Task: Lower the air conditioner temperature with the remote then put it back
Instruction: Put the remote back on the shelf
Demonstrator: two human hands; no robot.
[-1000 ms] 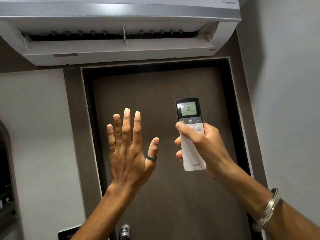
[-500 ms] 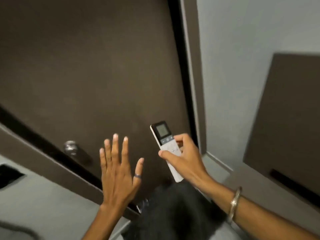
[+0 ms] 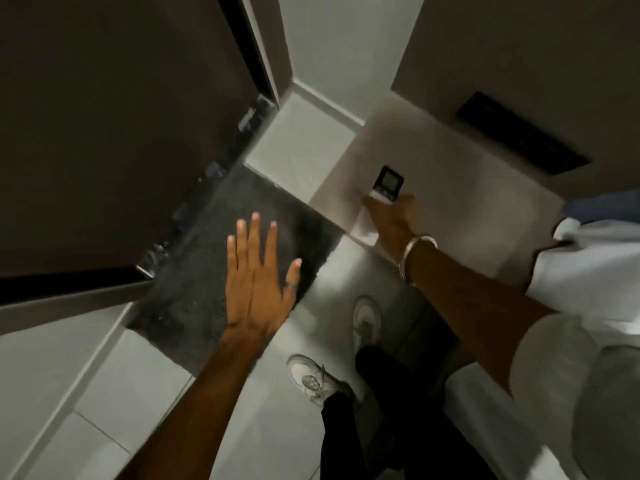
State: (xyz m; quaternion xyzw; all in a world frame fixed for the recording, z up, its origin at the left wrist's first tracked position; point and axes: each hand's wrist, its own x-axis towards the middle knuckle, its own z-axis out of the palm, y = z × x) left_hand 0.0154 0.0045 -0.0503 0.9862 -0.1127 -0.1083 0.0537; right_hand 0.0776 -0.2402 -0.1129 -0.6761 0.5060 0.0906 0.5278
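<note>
Door, dark, fills my upper left; below it a grey mat. My left hand hovers flat, fingers spread, empty. My right hand is wrapped around the remote, above a pale surface.

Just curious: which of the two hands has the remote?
The right hand, the one with the metal bangle, grips the remote. The left hand is empty, fingers spread flat.

Dim, soft indoor light, motion blur smearing the whole frame, strongest around the dark doormat, with wide-angle bending at the edges.
</note>
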